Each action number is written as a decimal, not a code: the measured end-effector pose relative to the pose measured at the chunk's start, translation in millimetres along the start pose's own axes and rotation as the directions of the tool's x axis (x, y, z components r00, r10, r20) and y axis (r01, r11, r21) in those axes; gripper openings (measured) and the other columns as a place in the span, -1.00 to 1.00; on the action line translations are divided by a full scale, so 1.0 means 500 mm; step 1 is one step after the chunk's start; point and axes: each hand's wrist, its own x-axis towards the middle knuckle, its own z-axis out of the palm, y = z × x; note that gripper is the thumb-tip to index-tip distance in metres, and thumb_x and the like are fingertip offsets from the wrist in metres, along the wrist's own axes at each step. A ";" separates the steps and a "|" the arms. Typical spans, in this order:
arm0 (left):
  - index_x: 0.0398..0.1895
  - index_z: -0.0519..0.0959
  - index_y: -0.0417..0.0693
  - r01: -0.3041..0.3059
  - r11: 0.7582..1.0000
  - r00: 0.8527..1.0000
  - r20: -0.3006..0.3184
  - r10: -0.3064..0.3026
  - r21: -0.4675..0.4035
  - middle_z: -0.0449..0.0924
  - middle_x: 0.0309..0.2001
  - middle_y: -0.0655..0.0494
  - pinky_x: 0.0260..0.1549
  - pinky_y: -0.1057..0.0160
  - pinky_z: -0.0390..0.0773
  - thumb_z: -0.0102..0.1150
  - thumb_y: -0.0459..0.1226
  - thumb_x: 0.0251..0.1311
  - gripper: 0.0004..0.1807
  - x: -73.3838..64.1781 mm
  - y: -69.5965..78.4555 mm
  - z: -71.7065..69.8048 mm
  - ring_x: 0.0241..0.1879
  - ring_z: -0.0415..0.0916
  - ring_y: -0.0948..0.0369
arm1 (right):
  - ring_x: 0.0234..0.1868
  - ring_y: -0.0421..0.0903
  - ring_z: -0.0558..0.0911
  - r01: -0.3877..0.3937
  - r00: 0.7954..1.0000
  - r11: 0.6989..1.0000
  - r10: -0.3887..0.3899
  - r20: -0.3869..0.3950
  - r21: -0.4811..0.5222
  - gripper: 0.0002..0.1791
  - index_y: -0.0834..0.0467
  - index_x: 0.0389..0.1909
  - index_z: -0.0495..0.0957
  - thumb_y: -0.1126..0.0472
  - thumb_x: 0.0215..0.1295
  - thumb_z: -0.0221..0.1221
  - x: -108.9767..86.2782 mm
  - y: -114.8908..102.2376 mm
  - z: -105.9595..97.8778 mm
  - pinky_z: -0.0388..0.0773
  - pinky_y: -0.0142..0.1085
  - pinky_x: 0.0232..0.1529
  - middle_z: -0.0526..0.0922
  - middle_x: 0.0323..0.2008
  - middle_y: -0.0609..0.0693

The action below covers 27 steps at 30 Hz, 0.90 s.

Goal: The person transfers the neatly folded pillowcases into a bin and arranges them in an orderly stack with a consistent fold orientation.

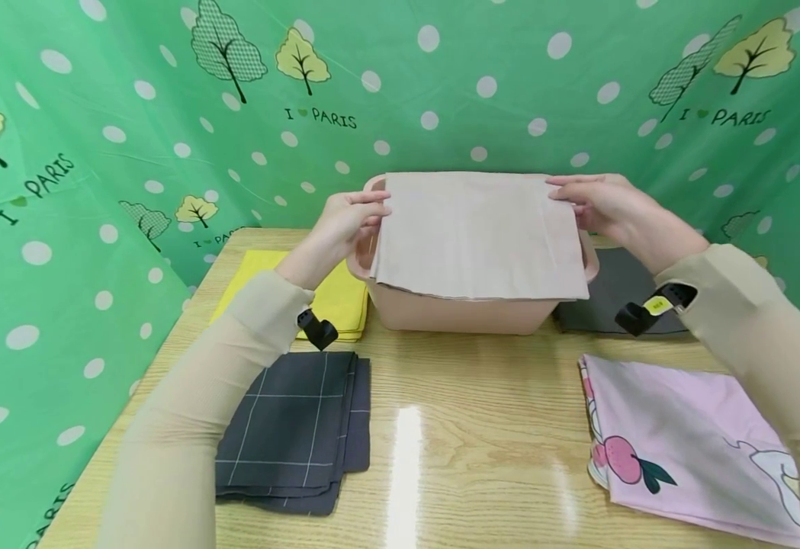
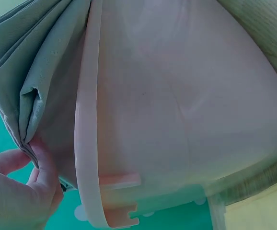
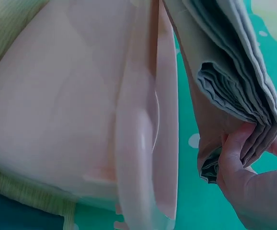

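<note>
A folded light-grey cloth [image 1: 475,236] lies level over the mouth of a pink plastic bin [image 1: 461,314]. My left hand [image 1: 345,221] pinches its left edge, thumb and fingers on either side, as the left wrist view shows with the cloth's folds [image 2: 38,86] beside the bin's rim [image 2: 88,115]. At the opposite edge, my right hand [image 1: 612,202] grips the cloth between thumb and fingers. In the right wrist view, the stacked layers [image 3: 234,86] hang apart from the bin wall [image 3: 62,105]. The bin's inside is mostly hidden under the cloth.
A yellow folded cloth [image 1: 334,301] lies left of the bin, with a dark checked one [image 1: 290,427] nearer. On the right are a dark grey cloth [image 1: 599,293] and a pink printed cloth [image 1: 688,427]. A green curtain [image 1: 441,84] hangs behind the wooden table [image 1: 482,427].
</note>
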 end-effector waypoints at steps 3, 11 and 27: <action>0.00 0.48 -0.23 0.005 1.000 1.000 -0.002 -0.005 0.017 0.46 -0.03 -0.07 -0.24 0.37 0.49 0.09 -0.51 0.04 -0.62 0.007 0.004 0.002 -0.39 0.48 0.25 | -0.44 -0.18 0.56 -0.030 1.000 1.000 0.030 -0.008 -0.006 -0.24 0.05 0.27 0.17 0.36 0.02 0.23 0.012 -0.010 0.001 0.50 -0.37 -0.37 0.62 -0.41 -0.11; -0.01 0.50 -0.20 0.032 0.999 0.999 -0.023 -0.031 0.036 0.49 -0.06 -0.02 -0.35 0.41 0.49 0.11 -0.51 0.03 -0.62 0.022 0.011 0.009 -0.46 0.46 0.27 | -0.33 -0.16 0.57 -0.076 0.997 0.997 0.076 -0.014 -0.014 -0.75 0.09 -0.29 0.54 0.39 -0.02 0.25 0.034 -0.027 -0.002 0.51 -0.35 -0.31 0.56 -0.28 -0.08; 0.03 0.49 -0.09 0.081 0.991 0.996 -0.051 -0.076 0.107 0.39 0.12 0.26 -0.20 0.37 0.46 0.08 -0.47 0.08 -0.61 0.053 0.022 0.017 -0.35 0.44 0.29 | -0.34 -0.23 0.54 -0.101 0.995 0.982 0.095 -0.043 -0.158 -0.22 0.05 0.31 0.09 0.32 0.06 0.21 0.058 -0.042 0.013 0.50 -0.41 -0.31 0.35 0.04 -0.08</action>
